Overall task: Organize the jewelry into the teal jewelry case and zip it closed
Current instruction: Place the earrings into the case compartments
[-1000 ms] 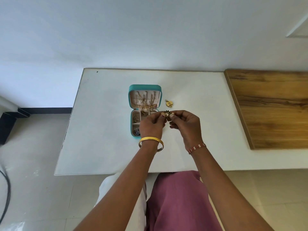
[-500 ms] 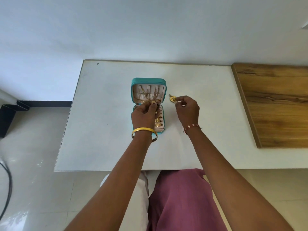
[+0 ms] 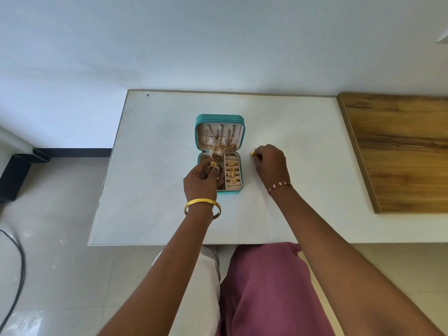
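White tabletop [image 3: 155, 166] against a pale wall, carrying the open teal jewelry case [image 3: 219, 118]. Left hand [image 3: 201, 183] hovering over the case's near-left compartments, pinching a small gold earring [image 3: 213, 164] between thumb and fingertips. Right hand [image 3: 271, 163] resting on the tabletop just right of the case, fingers curled round a gold pendant [image 3: 252, 154] peeking out at the fingertips. Rings [image 3: 232, 172] sitting in the case's right-hand roll, chains [image 3: 219, 141] hanging from the lid. Left hand being nearer, probably dropping its piece first; pendant needing a short leftward carry. Zip not yet closed.
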Tool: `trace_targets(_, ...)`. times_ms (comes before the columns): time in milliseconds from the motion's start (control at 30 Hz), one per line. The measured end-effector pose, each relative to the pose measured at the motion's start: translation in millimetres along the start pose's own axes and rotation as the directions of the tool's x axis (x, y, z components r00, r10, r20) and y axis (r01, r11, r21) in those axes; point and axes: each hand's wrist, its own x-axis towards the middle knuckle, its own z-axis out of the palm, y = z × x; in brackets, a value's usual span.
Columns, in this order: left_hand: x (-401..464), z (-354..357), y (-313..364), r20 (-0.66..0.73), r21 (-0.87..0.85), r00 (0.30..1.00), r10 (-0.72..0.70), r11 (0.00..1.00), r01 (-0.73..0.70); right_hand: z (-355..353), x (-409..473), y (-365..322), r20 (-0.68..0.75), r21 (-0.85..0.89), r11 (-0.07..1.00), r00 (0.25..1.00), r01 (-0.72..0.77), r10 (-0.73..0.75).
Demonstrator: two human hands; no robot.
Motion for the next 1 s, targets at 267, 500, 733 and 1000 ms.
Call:
trace_targets(267, -5.3, -28.8, -7.9, -0.054, -0.053, 0.999, 0.007, 0.999, -0.010, -19.6, -36.6, -60.6, -0.083, 0.402, 0.916, 0.996, 0.009, 0.026)
trace_targets(500, 0.9, -40.2, -0.9, -0.065, -0.070, 0.997, 0.042, 0.996, -0.047, -4.2, -22.1, -80.6, 0.089, 0.277, 0.960, 0.996, -0.031, 0.007)
trace_targets(733, 5.5, -42.3, -3.4, -0.060, -0.078, 0.998, 0.011, 0.997, -0.016, 6.2, -2.4, -79.5, 0.172, 0.202, 0.974, 0.983, -0.101, 0.067)
trace_targets(1000, 1.7, -42.4, -3.2, -0.033, -0.044, 0.999, -0.003, 0.999, 0.002, -14.7, -13.4, -73.7, 0.143, 0.433, 0.867, 0.968, -0.249, 0.206)
